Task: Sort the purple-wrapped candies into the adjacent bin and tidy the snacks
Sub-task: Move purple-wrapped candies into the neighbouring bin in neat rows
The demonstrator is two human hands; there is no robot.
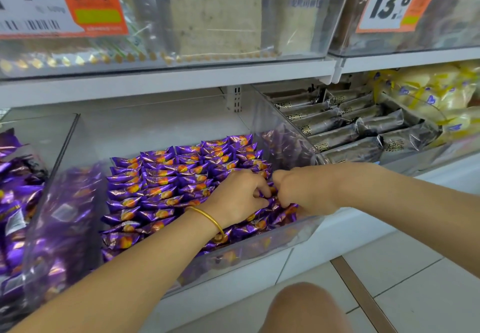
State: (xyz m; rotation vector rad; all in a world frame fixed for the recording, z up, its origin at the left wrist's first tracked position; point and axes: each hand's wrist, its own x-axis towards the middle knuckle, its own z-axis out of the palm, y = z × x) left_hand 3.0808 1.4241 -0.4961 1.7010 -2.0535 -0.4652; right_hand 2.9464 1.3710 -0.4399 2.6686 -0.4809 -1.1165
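Purple-wrapped candies (166, 177) with orange print lie in neat rows inside a clear plastic bin (259, 252) on the lower shelf. My left hand (240, 196), with a gold bangle on the wrist, rests on the candies at the bin's front right, its fingers curled around wrappers. My right hand (301, 190) is right beside it, fingers pinched down on candies in the same spot. The two hands almost touch. A second bin (65, 145) at the left holds more purple candies (15, 203) in a loose heap.
To the right, a clear bin holds dark-wrapped bars (345, 127), then yellow packets (428, 91). The upper shelf (181, 83) carries clear bins with price signs (389, 0). A tiled floor (415, 280) and my knee (304, 309) lie below.
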